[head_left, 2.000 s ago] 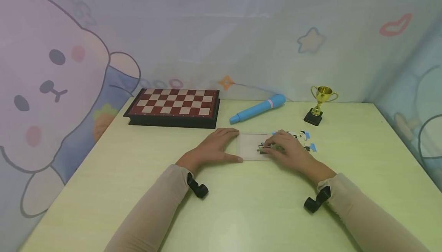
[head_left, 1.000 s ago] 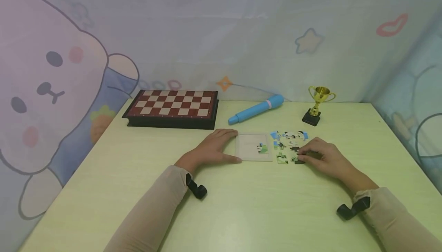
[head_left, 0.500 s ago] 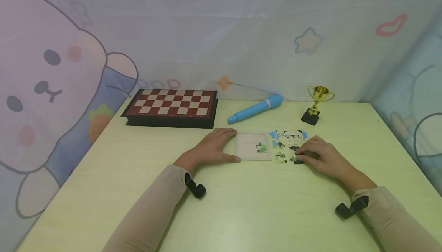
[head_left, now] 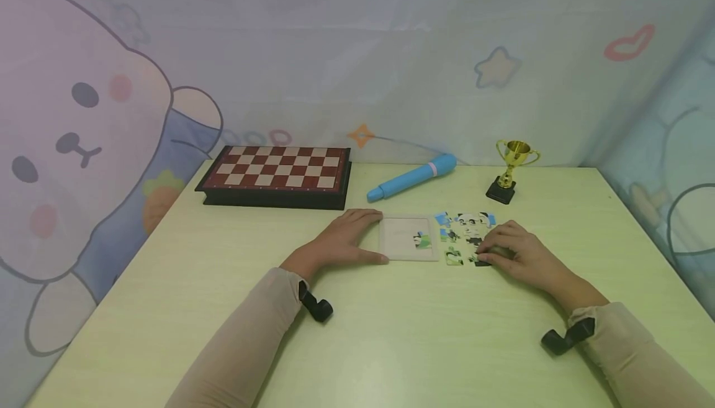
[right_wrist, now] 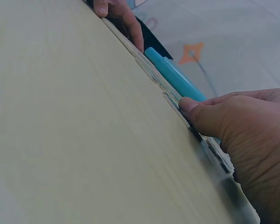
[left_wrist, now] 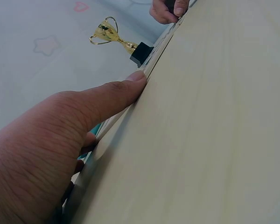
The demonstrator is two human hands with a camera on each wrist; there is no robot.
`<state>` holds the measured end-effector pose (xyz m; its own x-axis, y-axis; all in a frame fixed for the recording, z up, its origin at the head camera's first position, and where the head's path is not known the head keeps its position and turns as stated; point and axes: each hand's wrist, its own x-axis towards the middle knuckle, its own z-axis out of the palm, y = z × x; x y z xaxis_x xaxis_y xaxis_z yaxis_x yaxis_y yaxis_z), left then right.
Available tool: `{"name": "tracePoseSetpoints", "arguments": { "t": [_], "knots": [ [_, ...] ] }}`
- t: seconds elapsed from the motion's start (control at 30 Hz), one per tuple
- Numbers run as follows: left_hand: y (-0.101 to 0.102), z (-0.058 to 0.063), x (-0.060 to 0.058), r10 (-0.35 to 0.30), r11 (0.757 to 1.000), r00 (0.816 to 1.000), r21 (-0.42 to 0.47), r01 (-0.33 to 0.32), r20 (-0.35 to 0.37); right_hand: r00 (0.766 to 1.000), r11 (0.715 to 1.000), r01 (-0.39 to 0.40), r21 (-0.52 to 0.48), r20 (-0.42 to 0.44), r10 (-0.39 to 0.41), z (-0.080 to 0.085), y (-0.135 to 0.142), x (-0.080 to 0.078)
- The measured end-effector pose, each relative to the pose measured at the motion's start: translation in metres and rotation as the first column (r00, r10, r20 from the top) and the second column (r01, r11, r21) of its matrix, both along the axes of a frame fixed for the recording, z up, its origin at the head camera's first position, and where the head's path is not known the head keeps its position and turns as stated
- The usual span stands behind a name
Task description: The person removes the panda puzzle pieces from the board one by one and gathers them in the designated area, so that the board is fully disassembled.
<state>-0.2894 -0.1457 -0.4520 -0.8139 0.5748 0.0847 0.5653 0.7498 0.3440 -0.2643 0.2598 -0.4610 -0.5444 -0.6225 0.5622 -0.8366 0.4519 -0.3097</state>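
Observation:
A square white puzzle frame (head_left: pixel 409 257) lies flat on the table, with one panda-picture piece (head_left: pixel 422 240) in its lower right. My left hand (head_left: pixel 347 241) rests at the frame's left side, thumb and fingers spread along its corners. Right of the frame, loose puzzle pieces (head_left: pixel 454 256) with panda, green and blue print lie in a rough cluster. My right hand (head_left: pixel 516 253) pinches a puzzle piece (head_left: pixel 481 262) at the cluster's lower right, thumb low at its edge. The fingers partly cover that piece; in the right wrist view the thumb (right_wrist: pixel 190 105) presses against it, close over the table.
Behind the frame lies a blue toy microphone (head_left: pixel 413 178). A checkered board box (head_left: pixel 276 197) stands at the back left and a small gold trophy cup (head_left: pixel 507 172) at the back right. A printed cloth (head_left: pixel 313 54) hangs behind the table.
My right hand has moved right from over the frame to the loose pieces, leaving a piece inside the frame. Over the last second both hands have stayed nearly still.

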Motion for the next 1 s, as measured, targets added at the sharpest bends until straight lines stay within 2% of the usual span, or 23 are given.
{"name": "tracePoseSetpoints", "arguments": {
  "t": [0.73,1.0],
  "knots": [
    [0.0010,0.0014,0.0015,0.000,1.000,1.000,0.002,0.000,0.010,0.999,1.000,0.031,0.005,0.031,-0.031,-0.0031,0.0027,0.0000],
    [0.0007,0.0028,0.0031,-0.001,1.000,1.000,-0.002,0.001,0.011,0.999,0.997,-0.033,-0.073,-0.021,0.031,-0.0063,-0.0022,-0.0050]
  ]
}}
